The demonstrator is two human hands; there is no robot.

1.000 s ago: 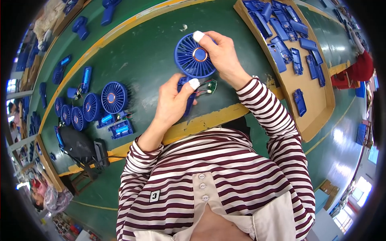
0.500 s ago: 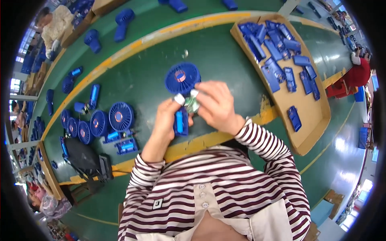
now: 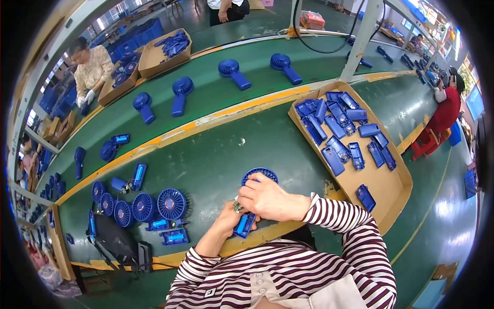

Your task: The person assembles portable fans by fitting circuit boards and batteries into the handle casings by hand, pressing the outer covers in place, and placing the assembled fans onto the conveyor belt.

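Observation:
Near the front edge of the bench, my left hand (image 3: 225,220) is closed around a blue handheld fan's open handle shell (image 3: 244,225), with a bright blue battery inside. Between my hands a small green circuit board (image 3: 237,206) shows in part. My right hand (image 3: 268,198) is closed over it, its fingers bent together and hiding most of the board. Behind the right hand lies the round blue fan head (image 3: 261,174), partly covered by the fingers. How the fan head connects to the handle is hidden.
A cardboard tray (image 3: 383,206) of blue handle shells stands to the right. On the left lie several fan heads (image 3: 171,204) with open battery handles, beside a black tool (image 3: 114,237). Assembled fans (image 3: 234,73) lie on the far belt, past a yellow-edged rail (image 3: 216,117). Co-workers sit left and right.
The head view has tilted up, so the bench sits lower in it. My right hand has turned and closed further over the board, its fingers now covering more of it.

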